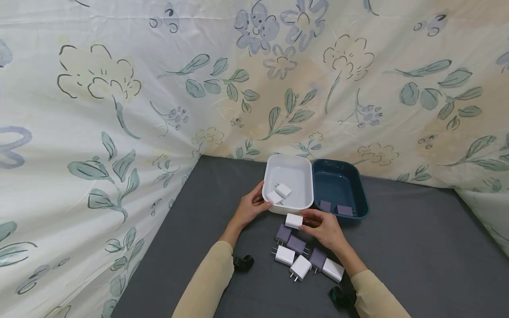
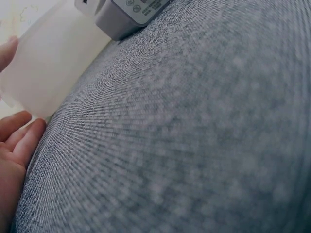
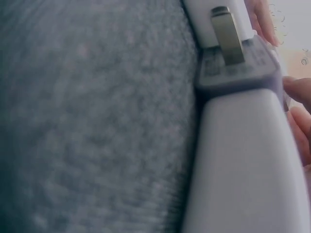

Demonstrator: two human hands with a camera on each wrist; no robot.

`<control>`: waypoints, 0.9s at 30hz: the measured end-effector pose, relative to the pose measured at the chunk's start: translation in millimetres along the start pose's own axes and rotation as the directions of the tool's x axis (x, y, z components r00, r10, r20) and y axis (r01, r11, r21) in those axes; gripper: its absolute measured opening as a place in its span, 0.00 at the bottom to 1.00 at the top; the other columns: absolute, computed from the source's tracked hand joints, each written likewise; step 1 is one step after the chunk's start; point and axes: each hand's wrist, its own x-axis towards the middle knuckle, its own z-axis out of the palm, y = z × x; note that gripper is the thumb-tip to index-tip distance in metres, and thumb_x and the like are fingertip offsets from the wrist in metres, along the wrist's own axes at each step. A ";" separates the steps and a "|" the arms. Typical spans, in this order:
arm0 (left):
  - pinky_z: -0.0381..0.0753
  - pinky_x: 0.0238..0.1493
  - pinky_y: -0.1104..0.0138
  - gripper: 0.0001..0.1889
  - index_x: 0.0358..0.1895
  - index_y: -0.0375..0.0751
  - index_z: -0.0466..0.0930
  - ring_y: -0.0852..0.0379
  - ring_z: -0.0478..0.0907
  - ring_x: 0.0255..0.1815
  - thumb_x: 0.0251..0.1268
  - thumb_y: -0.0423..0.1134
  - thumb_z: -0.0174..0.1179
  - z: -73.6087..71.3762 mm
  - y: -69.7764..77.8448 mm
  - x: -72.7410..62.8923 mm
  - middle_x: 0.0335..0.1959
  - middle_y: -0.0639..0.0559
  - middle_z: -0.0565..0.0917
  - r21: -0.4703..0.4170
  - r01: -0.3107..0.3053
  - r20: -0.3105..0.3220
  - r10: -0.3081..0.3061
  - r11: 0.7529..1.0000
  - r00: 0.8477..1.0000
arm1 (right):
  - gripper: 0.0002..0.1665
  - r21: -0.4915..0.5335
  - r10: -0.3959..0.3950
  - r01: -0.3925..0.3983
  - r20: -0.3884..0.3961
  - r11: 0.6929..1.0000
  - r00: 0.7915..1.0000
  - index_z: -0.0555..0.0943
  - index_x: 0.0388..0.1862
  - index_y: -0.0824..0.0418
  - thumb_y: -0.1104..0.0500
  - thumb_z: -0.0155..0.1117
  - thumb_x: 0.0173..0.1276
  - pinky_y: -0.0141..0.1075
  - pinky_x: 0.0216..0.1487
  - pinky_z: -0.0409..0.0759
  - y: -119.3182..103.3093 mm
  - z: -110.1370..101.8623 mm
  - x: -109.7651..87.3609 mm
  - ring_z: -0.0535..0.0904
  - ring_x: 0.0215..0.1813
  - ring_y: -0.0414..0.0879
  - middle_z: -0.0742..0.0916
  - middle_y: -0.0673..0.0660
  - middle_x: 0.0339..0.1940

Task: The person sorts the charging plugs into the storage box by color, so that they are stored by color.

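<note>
My right hand (image 1: 324,227) pinches a white charger plug (image 1: 294,221) between thumb and fingers, just in front of the white bin (image 1: 289,159). My left hand (image 1: 249,205) holds that bin at its near left corner, thumb by the rim and fingers along the side. Two white plugs (image 1: 283,190) lie inside it. Below the right hand is a loose group of purple plugs (image 1: 296,244) and white plugs (image 1: 300,268), some with metal prongs showing. In the right wrist view, a large white plug (image 3: 243,160) hides much of the right hand (image 3: 299,116).
A dark blue bin (image 1: 338,165) touches the white bin's right side and holds two purple plugs (image 1: 344,210). Both stand on a dark grey cloth surface (image 1: 413,247). A floral curtain (image 1: 222,115) hangs behind and to the left. Black wrist devices (image 1: 243,263) sit by both sleeves.
</note>
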 end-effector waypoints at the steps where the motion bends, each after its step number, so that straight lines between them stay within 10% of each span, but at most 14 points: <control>1: 0.71 0.66 0.46 0.43 0.77 0.32 0.48 0.35 0.65 0.71 0.64 0.32 0.64 0.1 0.0 0.3 0.73 0.30 0.62 0.000 0.000 0.000 0.000 1.000 1.000 | 0.26 -0.005 -0.004 0.004 0.000 1.000 1.000 0.82 0.54 0.66 0.67 0.76 0.54 0.26 0.44 0.84 -1.1 -0.5 -0.3 0.86 0.48 0.50 0.87 0.66 0.50; 27: 0.72 0.66 0.48 0.44 0.77 0.34 0.48 0.35 0.65 0.71 0.63 0.34 0.65 -0.5 -2.8 1.9 0.73 0.30 0.62 -0.003 0.007 0.006 -0.007 1.000 1.000 | 0.26 0.117 -0.012 0.019 -0.066 0.993 0.998 0.81 0.54 0.67 0.65 0.76 0.55 0.25 0.47 0.83 -24.2 -8.5 6.7 0.84 0.47 0.32 0.86 0.68 0.52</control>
